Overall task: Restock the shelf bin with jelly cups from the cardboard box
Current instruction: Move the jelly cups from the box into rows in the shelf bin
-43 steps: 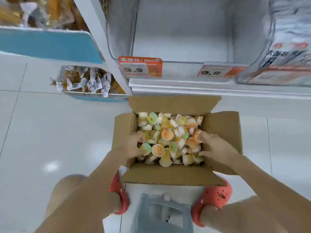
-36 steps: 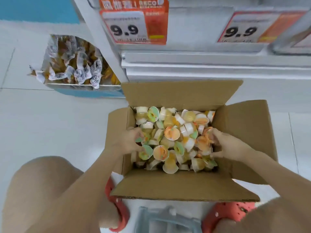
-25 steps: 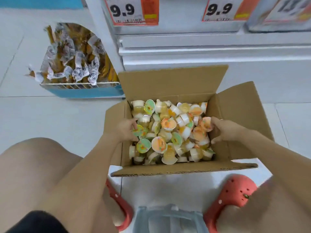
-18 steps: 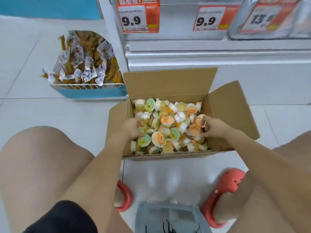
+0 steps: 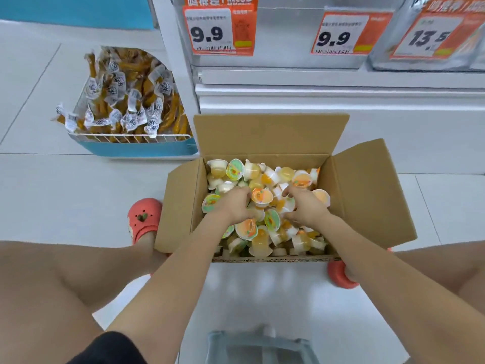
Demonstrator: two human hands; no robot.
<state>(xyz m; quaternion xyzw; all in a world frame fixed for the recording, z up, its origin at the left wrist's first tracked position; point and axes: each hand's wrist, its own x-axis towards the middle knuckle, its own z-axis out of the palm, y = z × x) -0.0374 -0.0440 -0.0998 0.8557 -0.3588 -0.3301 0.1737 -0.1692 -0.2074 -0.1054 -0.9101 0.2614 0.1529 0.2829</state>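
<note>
An open cardboard box [image 5: 367, 185] stands on the white floor between my feet, its flaps spread. It is filled with several small jelly cups [image 5: 258, 243], orange, yellow and green lidded. My left hand [image 5: 232, 204] is sunk into the pile at centre left, fingers curled round cups. My right hand [image 5: 304, 203] is in the pile at centre right, fingers curled into the cups too. An orange-lidded cup [image 5: 262, 197] lies between the two hands. A clear shelf bin [image 5: 283, 30] with a 9.9 price tag sits on the shelf above the box.
A blue wire-fronted bin [image 5: 136, 148] of wrapped yellow snacks stands on the floor at the left. A silver bag [image 5: 425, 35] tagged 13.5 fills the shelf's right. A grey stool [image 5: 259, 345] is beneath me. Red clogs [image 5: 143, 219] flank the box.
Both hands have moved from the box's side walls inward to the middle of the pile and curled into the cups. My view has dropped closer to the box.
</note>
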